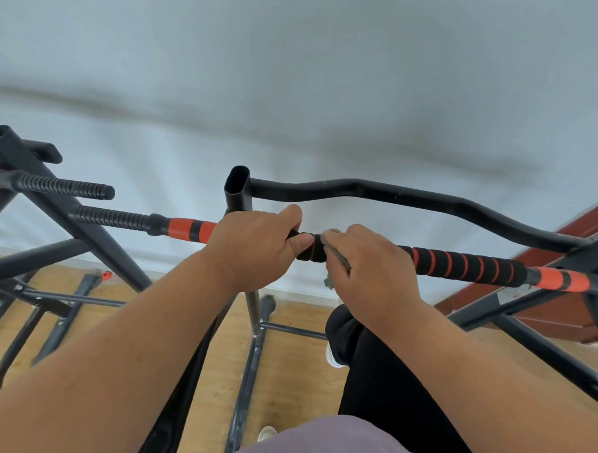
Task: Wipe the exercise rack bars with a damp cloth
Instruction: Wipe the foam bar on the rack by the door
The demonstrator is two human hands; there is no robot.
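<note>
Where the padded bar (460, 264) of the exercise rack runs across the middle of the view, a grey cloth (335, 258) is wrapped against its black foam, held there by the right hand (374, 264), whose fingers curl over the bar and the cloth together; a frayed end of the cloth hangs just below the bar. Just beside it, the left hand (259, 241) grips the same bar, thumb underneath and fingers over the top. To the right of the hands the foam carries thin orange spiral stripes, then solid orange bands near the frame; to the left, orange bands give way to a ribbed black grip (109, 218). Behind the bar, a wavy black bar (412, 197) runs from an open-ended upright tube (237, 189). A white label (508, 297) sits on the right frame member, its writing too blurred to read. Below lie the rack's base tubes on a wooden floor (295, 363), with a pale wall (297, 72) beyond.
</note>
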